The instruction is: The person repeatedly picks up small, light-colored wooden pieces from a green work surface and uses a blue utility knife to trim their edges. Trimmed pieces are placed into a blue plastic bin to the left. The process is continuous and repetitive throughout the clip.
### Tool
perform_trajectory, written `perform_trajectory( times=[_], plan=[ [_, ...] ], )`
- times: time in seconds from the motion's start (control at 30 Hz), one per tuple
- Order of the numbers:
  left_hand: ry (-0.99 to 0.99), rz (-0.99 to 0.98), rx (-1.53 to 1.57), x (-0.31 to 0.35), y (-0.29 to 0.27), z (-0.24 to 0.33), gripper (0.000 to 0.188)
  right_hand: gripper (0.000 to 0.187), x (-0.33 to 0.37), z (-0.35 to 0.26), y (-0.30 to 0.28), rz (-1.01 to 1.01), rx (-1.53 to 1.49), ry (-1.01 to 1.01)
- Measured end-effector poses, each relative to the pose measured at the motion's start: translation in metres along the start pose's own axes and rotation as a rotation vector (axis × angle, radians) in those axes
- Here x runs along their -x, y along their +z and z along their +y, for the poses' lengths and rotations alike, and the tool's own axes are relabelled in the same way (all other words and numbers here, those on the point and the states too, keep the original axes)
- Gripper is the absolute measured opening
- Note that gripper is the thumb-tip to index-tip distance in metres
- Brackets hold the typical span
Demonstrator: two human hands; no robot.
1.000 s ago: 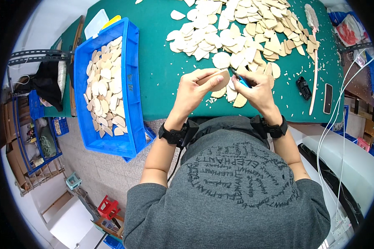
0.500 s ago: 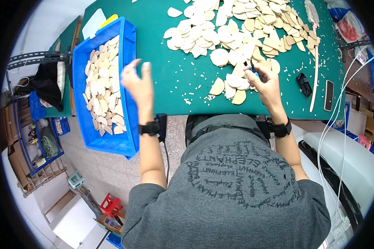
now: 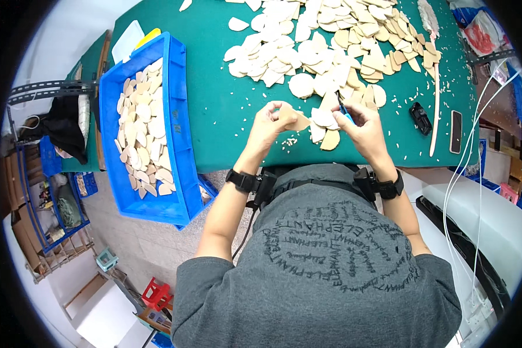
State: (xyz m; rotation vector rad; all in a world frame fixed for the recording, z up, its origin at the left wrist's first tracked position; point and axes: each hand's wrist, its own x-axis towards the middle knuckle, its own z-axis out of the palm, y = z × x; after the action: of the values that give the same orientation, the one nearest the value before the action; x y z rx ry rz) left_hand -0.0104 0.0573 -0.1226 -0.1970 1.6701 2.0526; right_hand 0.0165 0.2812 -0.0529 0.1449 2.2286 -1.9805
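Note:
Pinched between the fingers of my left hand [image 3: 267, 127] is a flat, pale tan piece [image 3: 298, 122] with a curved edge, held just above the near side of the table. My right hand [image 3: 363, 130] is closed round a slim blue tool with a dark tip [image 3: 343, 108], pointing away from me; its exact kind is hard to make out. Between the hands and beyond them lies a spread heap of similar flat pieces [image 3: 272, 55], cream to tan, overlapping one another. A tan piece [image 3: 330, 140] rests near the table edge, between the two hands.
At the left stands a blue plastic bin [image 3: 178, 124] holding many such pieces. Small pale scraps are scattered over the green tabletop [image 3: 214, 116]. To the right lie a black object [image 3: 420, 118], a long pale stick [image 3: 436, 116] and a phone [image 3: 456, 132]. White cables [image 3: 472, 139] hang at the right.
My left hand has moved right from beside the blue bin and now holds a tan piece. My right hand stays by the heap with the blue tool, slightly lower.

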Motion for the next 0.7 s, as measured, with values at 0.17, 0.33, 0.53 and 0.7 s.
perform_trajectory(
  times=[0.17, 0.33, 0.53, 0.7],
  plan=[
    [0.105, 0.049, 0.373, 0.037, 0.028, 0.068, 0.029, 0.027, -0.002, -0.012, 0.019, -0.04, 0.153, -0.04],
    [0.176, 0.05, 0.349, 0.051, 0.034, 0.086, 0.032, 0.032, -0.005, -0.023, 0.029, 0.008, 0.247, -0.124],
    [0.228, 0.074, 0.331, 0.054, 0.034, 0.084, 0.03, 0.029, -0.006, -0.031, 0.034, 0.032, 0.32, -0.249],
    [0.266, 0.097, 0.308, 0.053, 0.035, 0.08, 0.03, 0.027, -0.007, -0.027, 0.034, 0.038, 0.31, -0.293]
  ],
)
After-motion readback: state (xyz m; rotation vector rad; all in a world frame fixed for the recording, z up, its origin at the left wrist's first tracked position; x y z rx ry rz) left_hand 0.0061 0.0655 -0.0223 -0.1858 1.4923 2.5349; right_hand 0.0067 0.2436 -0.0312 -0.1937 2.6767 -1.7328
